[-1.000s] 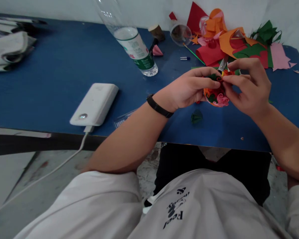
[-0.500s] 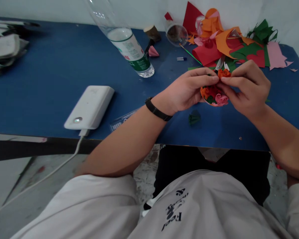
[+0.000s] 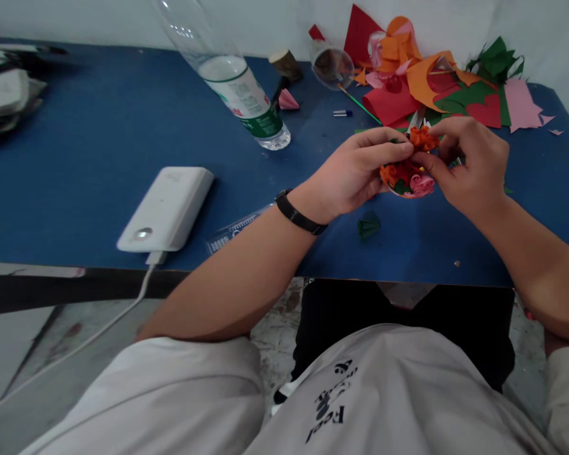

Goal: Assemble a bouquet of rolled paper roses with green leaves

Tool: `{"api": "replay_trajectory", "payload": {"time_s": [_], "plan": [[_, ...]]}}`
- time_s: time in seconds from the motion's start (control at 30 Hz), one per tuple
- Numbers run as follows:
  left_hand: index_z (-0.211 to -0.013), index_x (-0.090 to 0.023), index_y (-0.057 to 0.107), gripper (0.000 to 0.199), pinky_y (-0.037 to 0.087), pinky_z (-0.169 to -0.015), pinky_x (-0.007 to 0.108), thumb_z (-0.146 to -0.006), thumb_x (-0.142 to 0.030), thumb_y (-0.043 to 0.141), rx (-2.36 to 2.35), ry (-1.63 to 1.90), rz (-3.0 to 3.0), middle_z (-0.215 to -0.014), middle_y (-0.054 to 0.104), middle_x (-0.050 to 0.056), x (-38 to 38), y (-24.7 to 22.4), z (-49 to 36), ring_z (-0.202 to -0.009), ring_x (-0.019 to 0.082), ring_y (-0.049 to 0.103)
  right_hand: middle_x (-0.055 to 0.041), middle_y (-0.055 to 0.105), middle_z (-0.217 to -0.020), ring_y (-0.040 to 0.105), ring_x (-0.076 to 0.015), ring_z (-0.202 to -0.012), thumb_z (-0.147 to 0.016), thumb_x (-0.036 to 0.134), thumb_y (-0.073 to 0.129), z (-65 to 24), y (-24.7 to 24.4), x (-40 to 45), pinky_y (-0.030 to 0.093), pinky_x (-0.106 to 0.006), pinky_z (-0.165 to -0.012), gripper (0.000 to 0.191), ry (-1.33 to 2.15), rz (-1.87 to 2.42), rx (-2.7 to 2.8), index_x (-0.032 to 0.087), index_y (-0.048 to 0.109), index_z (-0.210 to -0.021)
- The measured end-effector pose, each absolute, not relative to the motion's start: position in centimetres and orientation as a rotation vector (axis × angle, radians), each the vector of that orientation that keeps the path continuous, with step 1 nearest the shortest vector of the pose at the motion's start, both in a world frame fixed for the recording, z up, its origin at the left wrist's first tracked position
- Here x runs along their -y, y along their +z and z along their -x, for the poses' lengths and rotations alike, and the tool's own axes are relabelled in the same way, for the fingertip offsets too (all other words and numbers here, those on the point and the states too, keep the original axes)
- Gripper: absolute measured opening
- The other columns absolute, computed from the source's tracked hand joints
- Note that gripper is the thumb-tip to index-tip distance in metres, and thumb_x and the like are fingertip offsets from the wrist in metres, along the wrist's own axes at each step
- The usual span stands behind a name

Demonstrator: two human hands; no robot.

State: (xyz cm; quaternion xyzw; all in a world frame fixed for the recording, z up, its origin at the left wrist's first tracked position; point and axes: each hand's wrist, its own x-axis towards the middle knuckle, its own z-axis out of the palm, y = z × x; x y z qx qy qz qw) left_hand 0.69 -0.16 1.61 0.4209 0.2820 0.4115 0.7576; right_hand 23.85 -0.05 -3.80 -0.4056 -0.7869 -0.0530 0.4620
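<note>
A small cluster of rolled paper flowers [image 3: 408, 178], its curled orange, red, pink and green coils looking soft and matte, is held just above the near right part of the blue table [image 3: 99, 158]. The left hand [image 3: 355, 174] cups it from the left with fingers curled round and fingertips closed on its top, a black band on the wrist. The right hand [image 3: 469, 167] closes on it from the right, thumb and forefinger pinched on the topmost orange roll. Just below, a small crumpled green paper piece [image 3: 368, 226] lies on the tabletop. Behind the hands lies a loose heap of cut paper sheets [image 3: 436, 88] in red, orange, green and pink, with jagged edges. To the left stand a clear plastic bottle [image 3: 239, 88] with a green-and-white label, and a smooth white power bank [image 3: 168, 208], rounded at the corners, with its cable hanging off the table's edge. The tabletop is flat and slightly scuffed; beyond it is a pale wall, below it a grey stained floor.
</note>
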Motion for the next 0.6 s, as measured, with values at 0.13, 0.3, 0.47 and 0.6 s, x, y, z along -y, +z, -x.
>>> {"api": "replay_trajectory", "payload": {"time_s": [0.13, 0.3, 0.47, 0.6], "plan": [[-0.092, -0.015, 0.070, 0.023, 0.061, -0.066, 0.018, -0.115, -0.010, 0.072, -0.634, 0.881, -0.954, -0.075, 0.074, -0.004, 0.2, 1.6, -0.6, -0.065, 0.009, 0.079, -0.0066, 0.085, -0.117, 0.085, -0.0315, -0.112, -0.126, 0.062, 0.066, -24.2, -3.3, 0.2, 0.075, -0.054, -0.104, 0.031, -0.241, 0.901, 2.004, 0.037, 0.079, -0.140], [-0.097, -0.017, 0.070, 0.019, 0.063, -0.069, 0.021, -0.114, -0.017, 0.078, -0.629, 0.866, -0.933, -0.077, 0.075, -0.004, 0.3, 1.5, -0.7, -0.066, 0.010, 0.078, -0.0066, 0.087, -0.127, 0.087, -0.0309, -0.119, -0.129, 0.059, 0.059, -24.0, -3.1, 0.2, 0.074, -0.056, -0.109, 0.033, -0.263, 0.859, 2.011, 0.036, 0.079, -0.138], [-0.094, -0.016, 0.072, 0.022, 0.062, -0.063, 0.020, -0.116, -0.011, 0.069, -0.641, 0.866, -0.897, -0.074, 0.075, -0.004, 0.2, 1.6, -0.9, -0.062, 0.009, 0.075, -0.0061, 0.089, -0.124, 0.087, -0.0305, -0.112, -0.123, 0.055, 0.070, -23.4, -3.6, 0.0, 0.075, -0.052, -0.103, 0.020, -0.234, 0.716, 1.928, 0.041, 0.080, -0.133], [-0.095, -0.017, 0.070, 0.020, 0.064, -0.070, 0.021, -0.113, -0.011, 0.075, -0.680, 0.850, -0.938, -0.074, 0.073, -0.005, 0.2, 1.6, -0.7, -0.062, 0.008, 0.074, -0.0047, 0.089, -0.121, 0.086, -0.0292, -0.112, -0.127, 0.055, 0.058, -23.0, -3.7, 0.0, 0.074, -0.052, -0.105, 0.026, -0.169, 0.773, 1.927, 0.042, 0.081, -0.125]]}}
